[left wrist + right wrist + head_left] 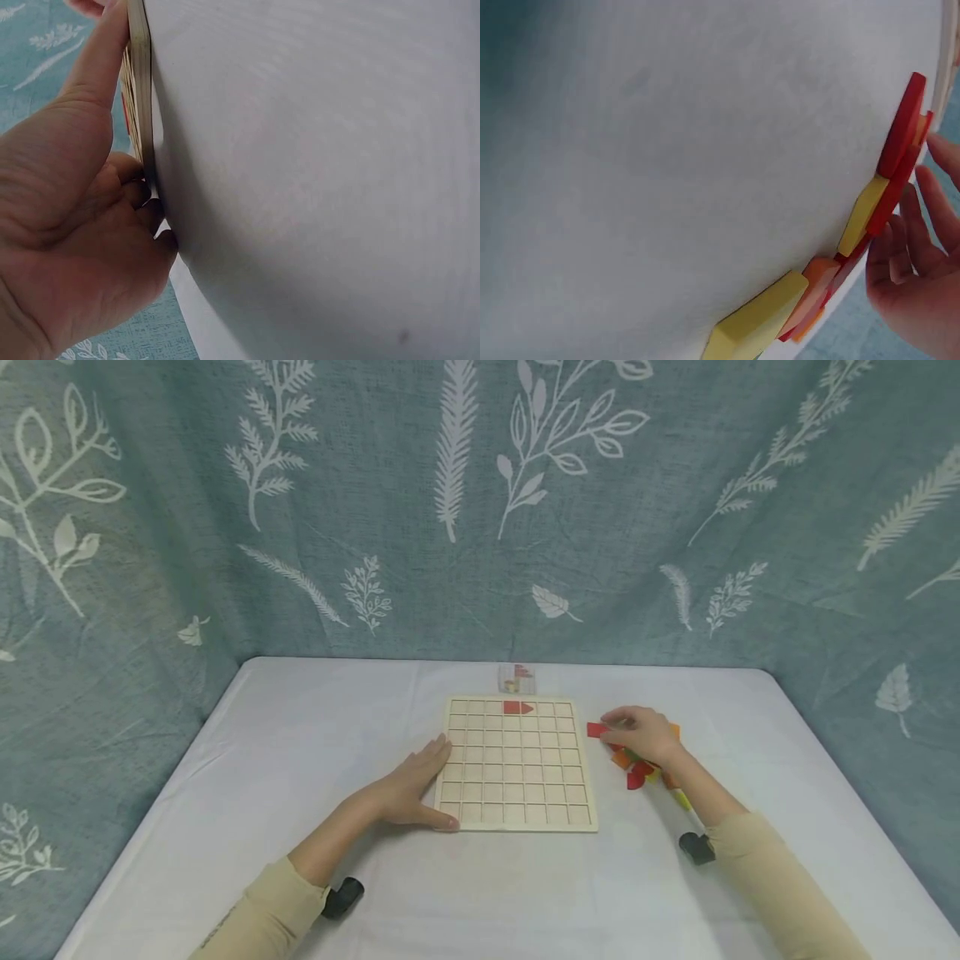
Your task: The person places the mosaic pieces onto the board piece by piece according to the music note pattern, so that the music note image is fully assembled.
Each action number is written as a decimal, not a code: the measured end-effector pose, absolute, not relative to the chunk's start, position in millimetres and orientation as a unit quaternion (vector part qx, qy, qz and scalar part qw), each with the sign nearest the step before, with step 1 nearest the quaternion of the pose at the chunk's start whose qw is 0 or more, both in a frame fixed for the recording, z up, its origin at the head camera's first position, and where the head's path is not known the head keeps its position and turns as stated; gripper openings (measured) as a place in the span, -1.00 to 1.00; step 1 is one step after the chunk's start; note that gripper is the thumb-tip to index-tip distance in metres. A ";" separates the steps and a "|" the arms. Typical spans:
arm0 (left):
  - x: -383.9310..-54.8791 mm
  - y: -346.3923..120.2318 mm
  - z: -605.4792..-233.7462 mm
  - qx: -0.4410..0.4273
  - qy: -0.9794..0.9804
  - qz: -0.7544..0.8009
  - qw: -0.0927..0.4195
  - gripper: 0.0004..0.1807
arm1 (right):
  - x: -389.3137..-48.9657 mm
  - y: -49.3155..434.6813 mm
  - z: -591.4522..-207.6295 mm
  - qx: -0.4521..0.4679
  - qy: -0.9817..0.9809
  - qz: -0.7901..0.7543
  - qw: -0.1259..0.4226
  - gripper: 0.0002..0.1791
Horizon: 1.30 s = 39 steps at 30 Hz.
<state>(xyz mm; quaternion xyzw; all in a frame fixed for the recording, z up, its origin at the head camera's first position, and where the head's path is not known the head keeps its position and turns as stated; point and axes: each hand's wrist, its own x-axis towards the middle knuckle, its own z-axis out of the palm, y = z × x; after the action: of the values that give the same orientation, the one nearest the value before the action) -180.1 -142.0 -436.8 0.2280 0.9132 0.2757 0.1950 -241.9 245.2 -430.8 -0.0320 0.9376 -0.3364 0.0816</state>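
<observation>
**Left hand at board; right hand over pieces**

Left hand (411,783): spread wide, thumb well away from the 4 fingers. Fingertips touch the left edge of the board (491,772); thumb lies at its near-left corner. Left wrist view shows the thumb along the board's side and the other fingers bent near it.

Right hand (642,732): palm down over the heap (640,770), fingers partly bent. Thumb and fingertips sit about 1 red piece (594,730) at the heap's left end. Cannot tell whether the piece is pinched or only touched; the right wrist view shows fingertips right beside red pieces.

Board: pale, wood-coloured, flat on the table (285,760), between the hands. Raised lines form a grid, about 7 by 7. In the far row, 2 red pieces lie side by side near the middle: a square (512,707) and, touching its right side, a pointed piece (527,708).

Heap: to the right of the board, apart from it; flat red, orange and yellow pieces, overlapping, some partly under the right hand.

Beyond the board's far edge: a small card (517,679) with red print, details too small to read. Left sleeve (273,906) bears a dark line of marks, illegible.

Each wrist carries a black device (342,898). Backdrop: blue-green curtain (450,602), white leaf print.
</observation>
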 end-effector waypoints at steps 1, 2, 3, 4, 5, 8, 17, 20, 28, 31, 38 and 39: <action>-180.1 -142.1 -436.8 0.229 0.913 0.276 0.195 0.33 | -242.3 244.8 -431.5 -0.040 0.941 -0.326 0.081 -0.60; -180.0 -142.0 -436.8 0.229 0.912 0.277 0.195 0.33 | -242.7 244.1 -432.0 -0.047 0.943 -0.319 0.079 -0.60; -179.8 -141.9 -436.6 0.230 0.912 0.277 0.195 0.33 | -243.3 243.4 -432.3 -0.051 0.945 -0.314 0.078 -0.61; -179.6 -141.6 -436.4 0.230 0.912 0.277 0.196 0.33 | -243.9 242.8 -432.5 -0.056 0.946 -0.311 0.076 -0.62; -179.3 -141.4 -436.0 0.230 0.912 0.278 0.196 0.33 | -244.8 242.3 -433.3 -0.055 0.946 -0.311 0.076 -0.62; -178.7 -140.9 -434.8 0.229 0.912 0.278 0.194 0.33 | -247.3 241.8 -435.1 -0.055 0.947 -0.307 0.070 -0.64; -179.9 -142.0 -435.4 0.225 0.914 0.277 0.191 0.34 | -252.3 232.2 -433.1 -0.019 0.931 -0.360 0.052 -0.50; -180.6 -142.6 -435.6 0.223 0.916 0.275 0.190 0.34 | -254.1 218.0 -430.3 0.004 0.904 -0.422 0.066 -0.45; -181.4 -142.5 -437.0 0.221 0.917 0.271 0.192 0.34 | -259.1 168.1 -427.4 -0.007 0.873 -0.478 0.100 -0.50; -181.1 -142.7 -437.7 0.226 0.916 0.270 0.193 0.34 | -263.8 152.7 -430.3 -0.063 0.895 -0.433 0.092 -0.54; -180.7 -143.0 -435.8 0.236 0.911 0.277 0.195 0.32 | -272.3 132.4 -432.4 -0.179 0.920 -0.345 0.057 -0.68; -180.7 -142.9 -436.0 0.236 0.911 0.277 0.196 0.31 | -272.6 131.3 -432.5 -0.185 0.920 -0.341 0.057 -0.70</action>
<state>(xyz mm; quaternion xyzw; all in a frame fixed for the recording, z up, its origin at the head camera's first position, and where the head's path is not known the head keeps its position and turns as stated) -180.7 -142.9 -436.0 0.2361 0.9105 0.2774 0.1956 -272.6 131.3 -432.5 -0.1852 0.9198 -0.3412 0.0567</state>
